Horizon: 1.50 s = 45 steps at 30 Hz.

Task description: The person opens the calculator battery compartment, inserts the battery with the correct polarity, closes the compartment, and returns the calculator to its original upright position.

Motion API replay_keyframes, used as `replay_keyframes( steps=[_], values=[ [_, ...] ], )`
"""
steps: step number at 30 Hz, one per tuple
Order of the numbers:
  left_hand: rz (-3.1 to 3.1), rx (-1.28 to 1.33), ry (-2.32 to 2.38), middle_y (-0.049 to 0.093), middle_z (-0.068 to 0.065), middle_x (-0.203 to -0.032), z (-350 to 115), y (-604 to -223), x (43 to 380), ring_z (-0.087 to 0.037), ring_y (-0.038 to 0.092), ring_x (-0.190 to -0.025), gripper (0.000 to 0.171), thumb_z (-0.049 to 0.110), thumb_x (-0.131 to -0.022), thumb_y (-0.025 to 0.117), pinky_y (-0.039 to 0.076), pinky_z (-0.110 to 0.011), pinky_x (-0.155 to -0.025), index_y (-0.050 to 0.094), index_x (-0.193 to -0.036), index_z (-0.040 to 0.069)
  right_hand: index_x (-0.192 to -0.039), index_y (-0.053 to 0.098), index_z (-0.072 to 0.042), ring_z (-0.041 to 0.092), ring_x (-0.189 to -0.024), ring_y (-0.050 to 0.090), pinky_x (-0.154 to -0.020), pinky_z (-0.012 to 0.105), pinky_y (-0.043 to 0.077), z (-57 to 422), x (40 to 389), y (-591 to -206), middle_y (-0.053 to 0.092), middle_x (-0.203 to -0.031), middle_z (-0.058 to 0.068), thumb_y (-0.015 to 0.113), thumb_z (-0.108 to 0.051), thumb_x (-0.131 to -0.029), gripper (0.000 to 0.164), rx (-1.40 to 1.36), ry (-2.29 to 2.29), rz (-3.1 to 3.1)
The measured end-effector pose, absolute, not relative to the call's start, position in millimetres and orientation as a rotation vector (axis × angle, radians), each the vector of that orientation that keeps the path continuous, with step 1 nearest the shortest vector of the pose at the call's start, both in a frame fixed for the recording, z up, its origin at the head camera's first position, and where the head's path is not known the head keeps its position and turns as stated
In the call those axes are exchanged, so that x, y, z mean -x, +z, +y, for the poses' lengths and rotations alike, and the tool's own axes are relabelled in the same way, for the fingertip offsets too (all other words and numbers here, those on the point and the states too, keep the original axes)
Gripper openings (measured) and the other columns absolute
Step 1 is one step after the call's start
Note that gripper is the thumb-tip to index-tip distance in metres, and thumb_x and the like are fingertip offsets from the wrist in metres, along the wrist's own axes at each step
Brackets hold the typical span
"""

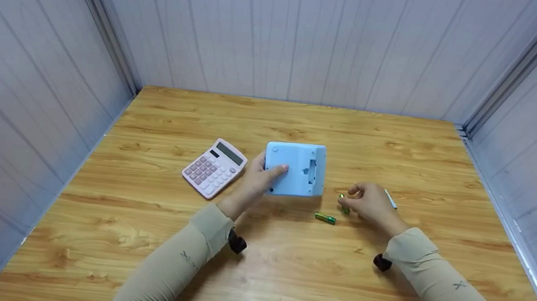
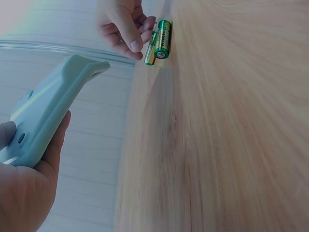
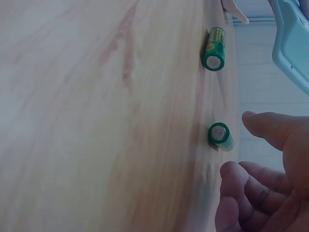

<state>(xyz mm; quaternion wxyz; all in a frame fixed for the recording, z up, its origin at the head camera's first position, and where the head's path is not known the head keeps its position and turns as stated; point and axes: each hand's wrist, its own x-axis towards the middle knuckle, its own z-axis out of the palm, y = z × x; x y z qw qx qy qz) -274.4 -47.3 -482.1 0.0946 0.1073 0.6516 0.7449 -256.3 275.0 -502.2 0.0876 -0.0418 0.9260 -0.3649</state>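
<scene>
My left hand (image 1: 256,178) grips a light blue calculator (image 1: 292,160) above the table, thumb across its back. The back faces up, and an uncovered battery slot (image 1: 312,171) shows near its right edge. To the right, my right hand (image 1: 372,201) is at a green-and-gold battery (image 1: 345,210) lying on the table. In the right wrist view the thumb (image 3: 270,126) and fingers are spread apart, with this battery (image 3: 220,134) beyond the gap. Another green battery (image 1: 325,218) lies a little nearer to me, also seen in the left wrist view beside the right hand.
A pink calculator (image 1: 214,169) lies face up on the wooden table (image 1: 284,282), left of the blue one. Just behind the right hand is a small, thin pale strip (image 1: 390,199). Light panel walls (image 1: 300,39) enclose the table at the back and sides.
</scene>
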Motion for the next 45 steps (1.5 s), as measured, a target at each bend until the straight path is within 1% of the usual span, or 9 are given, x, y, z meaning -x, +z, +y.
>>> replay_keyframes(
  steps=[3,9,15,22,26,28,33,39,45],
  values=[
    [1.940,-0.306,2.200,0.065,-0.019,-0.147,-47.5,-481.0,273.5,-0.034,0.067,-0.133,0.048,0.013,-0.109,0.064,0.060,-0.055,-0.108,0.051,-0.155,0.008,-0.115,0.071,0.001,0.011,-0.064,0.063,-0.059,0.027,0.052,273.2,257.2,-504.2,0.076,-0.087,0.008,0.081,-0.033,-0.098,0.039,0.136,-1.070,2.768],
    [1.943,-0.286,2.189,0.064,-0.016,-0.149,-48.0,-480.2,273.5,-0.033,0.065,-0.136,0.049,0.014,-0.110,0.063,0.058,-0.055,-0.110,0.050,-0.156,0.012,-0.108,0.073,-0.001,0.010,-0.062,0.060,-0.056,0.025,0.049,268.5,257.8,-504.0,0.073,-0.080,0.004,0.085,-0.030,-0.096,0.033,0.125,-1.043,2.766],
    [1.961,-0.254,2.168,0.065,-0.014,-0.149,-48.3,-479.2,273.3,-0.032,0.066,-0.136,0.048,0.015,-0.110,0.064,0.059,-0.053,-0.109,0.051,-0.156,0.013,-0.105,0.075,-0.005,0.010,-0.062,0.060,-0.057,0.025,0.049,264.7,257.2,-502.6,0.073,-0.081,0.003,0.086,-0.028,-0.093,0.029,0.081,-1.029,2.739],
    [1.948,-0.251,2.165,0.064,-0.013,-0.150,-49.0,-480.1,273.7,-0.031,0.065,-0.138,0.049,0.016,-0.110,0.064,0.058,-0.053,-0.111,0.050,-0.157,0.014,-0.101,0.076,-0.004,0.008,-0.063,0.060,-0.057,0.024,0.050,262.4,260.3,-503.9,0.073,-0.087,0.004,0.084,-0.021,-0.094,0.020,0.130,-1.020,2.732],
    [1.945,-0.262,2.169,0.064,-0.012,-0.150,-49.5,-480.6,273.5,-0.030,0.065,-0.137,0.048,0.016,-0.110,0.063,0.058,-0.054,-0.111,0.050,-0.157,0.015,-0.097,0.073,-0.004,0.010,-0.065,0.061,-0.058,0.025,0.050,260.3,261.9,-504.1,0.070,-0.086,0.004,0.081,-0.017,-0.095,0.016,0.151,-1.001,2.739],
    [1.929,-0.268,2.186,0.065,-0.014,-0.149,-49.1,-481.0,273.7,-0.031,0.066,-0.135,0.047,0.014,-0.110,0.063,0.058,-0.055,-0.111,0.051,-0.155,0.012,-0.095,0.073,-0.004,0.012,-0.067,0.060,-0.060,0.026,0.049,259.5,262.7,-505.2,0.069,-0.084,0.004,0.079,-0.015,-0.094,0.013,0.165,-0.977,2.764],
    [1.915,-0.275,2.208,0.065,-0.018,-0.147,-47.8,-481.5,274.5,-0.032,0.067,-0.133,0.047,0.011,-0.109,0.063,0.058,-0.057,-0.110,0.051,-0.154,0.008,-0.094,0.072,-0.004,0.016,-0.072,0.058,-0.063,0.028,0.047,258.4,263.5,-507.6,0.067,-0.080,0.003,0.073,-0.013,-0.092,0.009,0.194,-0.949,2.820],
    [1.919,-0.266,2.201,0.065,-0.016,-0.149,-48.3,-481.1,273.9,-0.032,0.065,-0.135,0.048,0.012,-0.109,0.062,0.057,-0.056,-0.111,0.050,-0.155,0.011,-0.101,0.074,-0.003,0.016,-0.074,0.061,-0.064,0.029,0.049,256.9,262.5,-500.3,0.070,-0.086,0.007,0.074,-0.016,-0.098,0.013,0.151,-1.014,2.824],
    [1.931,-0.255,2.185,0.065,-0.013,-0.149,-48.3,-481.0,274.1,-0.031,0.065,-0.136,0.048,0.014,-0.109,0.063,0.058,-0.055,-0.111,0.051,-0.155,0.012,-0.108,0.072,0.000,0.013,-0.066,0.063,-0.062,0.028,0.051,255.7,261.4,-492.4,0.072,-0.087,0.011,0.073,-0.013,-0.101,0.015,0.162,-1.113,2.826]
  ],
)
